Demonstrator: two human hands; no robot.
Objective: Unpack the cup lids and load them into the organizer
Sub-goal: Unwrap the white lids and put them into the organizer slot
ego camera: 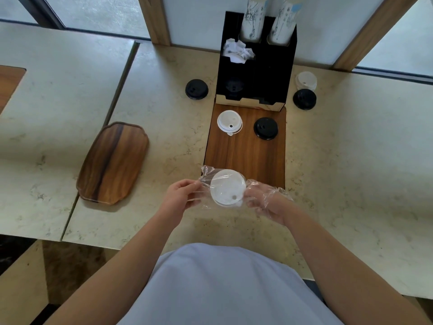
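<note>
now both hands meet midair: left hand (pixel 180 195) pinching plastic wrap (pixel 206 178), right hand (pixel 264 202) gripping white lid (pixel 227 190).

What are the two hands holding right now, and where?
White round plastic lid in clear plastic wrap: left hand pinches the wrap's left side, gloved right hand the right edge.

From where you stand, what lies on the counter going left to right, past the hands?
Wooden tray → black lid → white lid → black lid on the board → black lid beside the organizer.
</note>
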